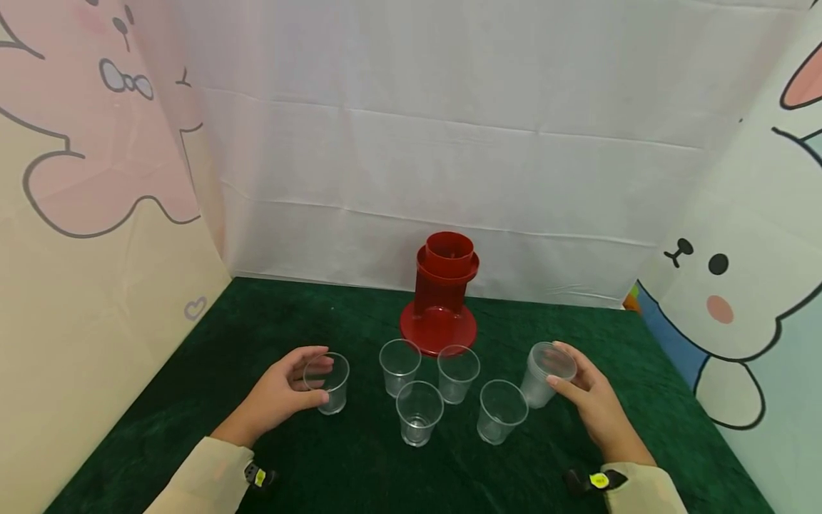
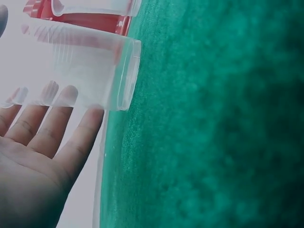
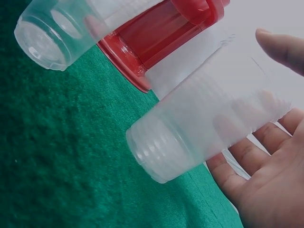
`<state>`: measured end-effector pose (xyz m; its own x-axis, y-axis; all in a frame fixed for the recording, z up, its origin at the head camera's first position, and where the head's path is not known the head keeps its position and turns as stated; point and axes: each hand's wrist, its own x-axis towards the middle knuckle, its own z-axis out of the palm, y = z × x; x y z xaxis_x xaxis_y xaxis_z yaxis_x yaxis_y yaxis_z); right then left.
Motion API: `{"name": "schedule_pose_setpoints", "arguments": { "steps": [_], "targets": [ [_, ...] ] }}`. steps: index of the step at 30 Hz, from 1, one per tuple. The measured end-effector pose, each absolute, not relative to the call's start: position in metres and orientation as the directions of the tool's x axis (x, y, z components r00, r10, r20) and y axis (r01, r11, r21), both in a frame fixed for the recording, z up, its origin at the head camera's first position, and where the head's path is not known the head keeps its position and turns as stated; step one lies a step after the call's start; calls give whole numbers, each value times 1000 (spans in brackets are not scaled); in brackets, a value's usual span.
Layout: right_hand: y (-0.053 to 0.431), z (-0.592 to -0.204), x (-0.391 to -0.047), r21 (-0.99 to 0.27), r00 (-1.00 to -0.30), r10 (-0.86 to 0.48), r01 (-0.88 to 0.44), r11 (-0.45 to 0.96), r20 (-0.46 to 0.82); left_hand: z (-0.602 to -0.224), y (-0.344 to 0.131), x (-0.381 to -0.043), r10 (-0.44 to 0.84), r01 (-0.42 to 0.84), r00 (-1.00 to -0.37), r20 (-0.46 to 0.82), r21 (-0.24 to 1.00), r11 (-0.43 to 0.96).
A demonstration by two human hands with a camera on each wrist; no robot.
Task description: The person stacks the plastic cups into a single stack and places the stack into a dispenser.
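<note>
Left cup [image 1: 337,394]: clear, mouth up, at the left end of the group, within the left hand.
Left hand [image 1: 292,385]: clamped round the left cup, thumb on the near side, fingers [image 2: 85,130] round the far side, seen spread apart through the plastic from the wrist.
Stack [image 1: 539,382]: several clear cups nested, mouths up, at the right end of the group, within the right hand.
Right hand [image 1: 594,403]: clamped on the stack, thumb at the near side of its rim, fingers round the outer side.
Bases: both seem to meet the cloth, though from here I can't be sure they rest on it.
Right cup [image 1: 503,410]: clear, upright, just beside the stack.
Front cup [image 1: 419,414]: clear, upright, nearer the middle.
Back pair [image 1: 458,375]: two clear cups side by side, upright, behind the front cup.
Red stand [image 1: 443,293]: behind the back pair; round base, thick column, collar and open tube on top.
Table [image 1: 359,482]: covered in dark green cloth.
Sleeves [image 1: 205,478]: pale, with a dark strap and yellow tag at each wrist.
Back sheet [image 1: 449,107]: white, creased, hanging behind the table.
</note>
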<state>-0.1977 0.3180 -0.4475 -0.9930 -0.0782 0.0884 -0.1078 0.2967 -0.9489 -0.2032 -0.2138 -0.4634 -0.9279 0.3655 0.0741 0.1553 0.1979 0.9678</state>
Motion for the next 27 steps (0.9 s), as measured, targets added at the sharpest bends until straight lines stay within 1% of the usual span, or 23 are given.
{"name": "schedule_pose_setpoints", "arguments": {
  "steps": [9,15,21,27],
  "targets": [
    [317,-446,-198,-946,-994,-74,-97,309,78,-450,-215,-207,368,179,-925,92,961,211],
    [317,-446,-198,-947,-995,-71,-94,307,76,-432,-212,-213,381,214,-919,99,938,272],
    [316,-447,-198,-948,-994,-69,-99,301,82,-408,-207,-216,414,270,-899,139,922,277],
    [317,-447,-198,-950,-994,-70,-99,298,82,-387,-199,-219,474,311,-868,150,907,283]
  ]
}}
